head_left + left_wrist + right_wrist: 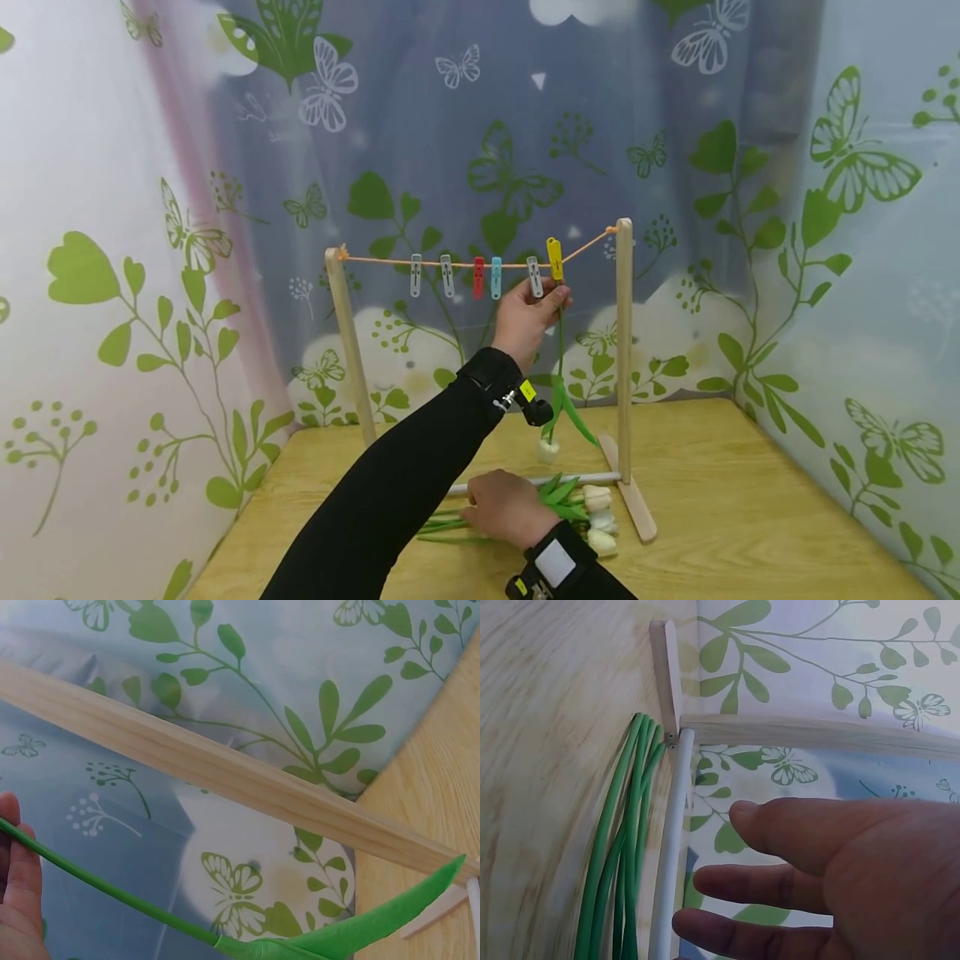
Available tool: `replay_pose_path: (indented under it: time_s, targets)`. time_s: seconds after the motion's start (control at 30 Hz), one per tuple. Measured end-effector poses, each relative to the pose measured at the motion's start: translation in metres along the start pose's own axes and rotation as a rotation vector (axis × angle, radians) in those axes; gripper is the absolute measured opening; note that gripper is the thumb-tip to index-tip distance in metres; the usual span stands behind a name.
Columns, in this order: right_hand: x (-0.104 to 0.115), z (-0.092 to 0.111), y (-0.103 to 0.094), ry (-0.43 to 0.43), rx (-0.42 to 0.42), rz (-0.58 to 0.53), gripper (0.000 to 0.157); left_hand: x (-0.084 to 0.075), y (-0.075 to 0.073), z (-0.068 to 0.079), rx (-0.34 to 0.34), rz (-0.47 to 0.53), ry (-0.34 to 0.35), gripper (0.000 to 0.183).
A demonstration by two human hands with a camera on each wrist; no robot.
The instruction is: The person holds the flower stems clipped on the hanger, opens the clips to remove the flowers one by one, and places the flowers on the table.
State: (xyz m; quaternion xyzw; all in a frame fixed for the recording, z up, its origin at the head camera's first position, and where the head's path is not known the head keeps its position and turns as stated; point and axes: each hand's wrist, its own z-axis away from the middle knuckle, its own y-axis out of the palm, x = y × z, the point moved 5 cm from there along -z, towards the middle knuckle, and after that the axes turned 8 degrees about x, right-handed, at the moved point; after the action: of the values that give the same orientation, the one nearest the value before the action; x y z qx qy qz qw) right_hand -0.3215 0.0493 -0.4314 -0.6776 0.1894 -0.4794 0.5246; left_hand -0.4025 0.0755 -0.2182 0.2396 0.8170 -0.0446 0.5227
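Observation:
A white artificial tulip (548, 451) hangs head down, its green stem (112, 889) rising to a yellow clothespin (554, 259) on an orange string (382, 261). My left hand (522, 321) pinches the stem's upper end just below that clothespin. Further tulips (597, 498) with white and cream heads lie on the table, heads to the right. Over their stems (634, 825) is my right hand (510, 507); in the right wrist view its fingers are extended and spread apart, with nothing between them.
A wooden frame carries the string between a left post (348, 342) and a right post (625, 350). Grey, red (478, 277) and blue (496, 277) clothespins sit along it. A white bar (673, 847) joins the posts low down. Patterned curtains surround the wooden table (720, 500).

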Motion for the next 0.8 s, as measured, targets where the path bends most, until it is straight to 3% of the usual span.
replay_pose_path:
  time_s: [0.27, 0.5, 0.63, 0.8]
  targets:
    - [-0.015, 0.014, -0.009, -0.002, -0.055, 0.046, 0.037, 0.000, 0.002, 0.001, -0.006, 0.000, 0.016, 0.018]
    - [-0.009, 0.030, -0.031, -0.051, -0.074, 0.106, 0.041, 0.000, 0.002, 0.004, -0.002, -0.005, 0.020, 0.018]
    - [-0.004, 0.040, -0.047, -0.106, -0.128, 0.189, 0.028, -0.001, 0.001, 0.006, 0.011, -0.013, 0.025, 0.021]
    - [-0.003, 0.057, -0.069, -0.083, -0.164, 0.142, 0.015, 0.002, 0.000, 0.007, 0.006, -0.006, 0.007, 0.020]
